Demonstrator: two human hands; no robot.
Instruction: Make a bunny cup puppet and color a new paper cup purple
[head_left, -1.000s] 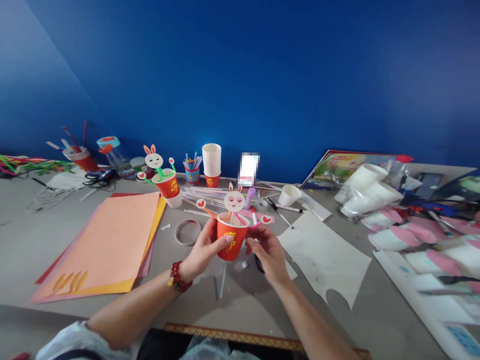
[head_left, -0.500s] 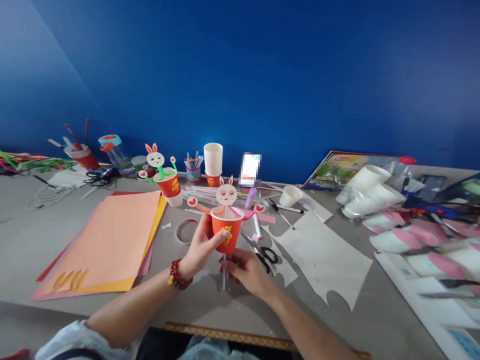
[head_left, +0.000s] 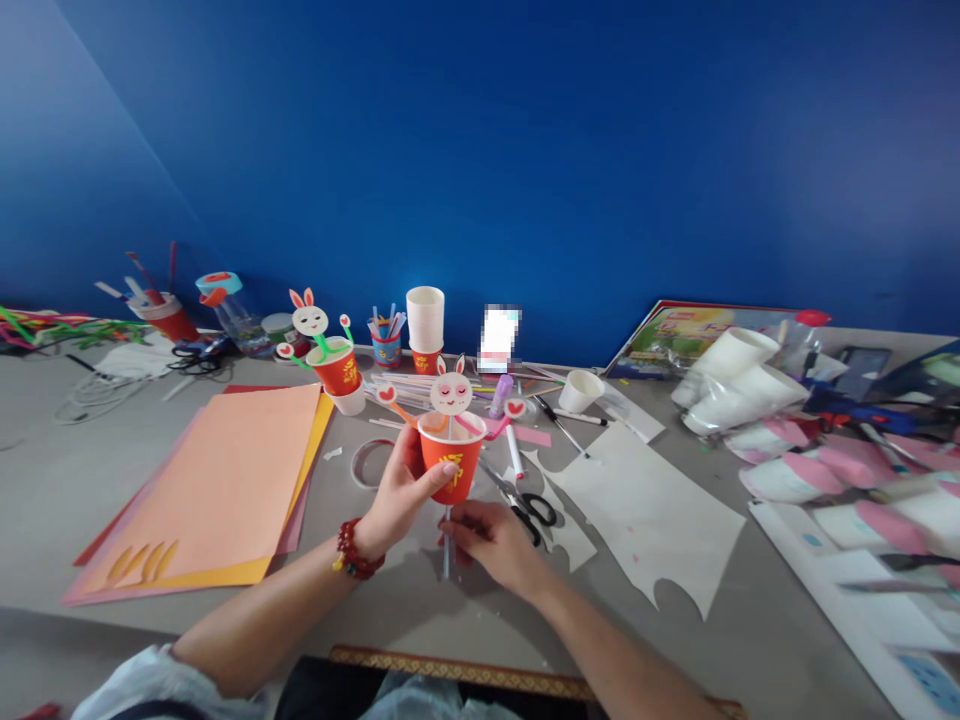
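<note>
My left hand (head_left: pixel 407 490) is wrapped round a red paper cup (head_left: pixel 452 470) with yellow marks, holding it upright above the table. From the cup's mouth rises a white rabbit face (head_left: pixel 451 394) with pink ears, flanked by an orange and a pink arm, each ending in a heart disc. A clear straw (head_left: pixel 448 555) sticks out below the cup. Just under the cup, my right hand (head_left: pixel 484 537) pinches this straw between its fingers. Further left, a similar red cup (head_left: pixel 339 372) with a rabbit and green arms rests on a white cup.
Black-handled scissors (head_left: pixel 536 510) and cut white paper (head_left: pixel 652 515) lie to the right. Coloured paper sheets (head_left: pixel 217 470) are stacked left, beside a tape roll (head_left: pixel 369 463). Straws, a purple glue stick (head_left: pixel 502 396) and stacked cups (head_left: pixel 426 318) stand or lie behind. Bagged cups (head_left: pixel 739 385) are at right.
The held cup has shifted slightly left and up. The rabbit face sits a little lower against the cup's rim, and its pink arm has drawn slightly inward.
</note>
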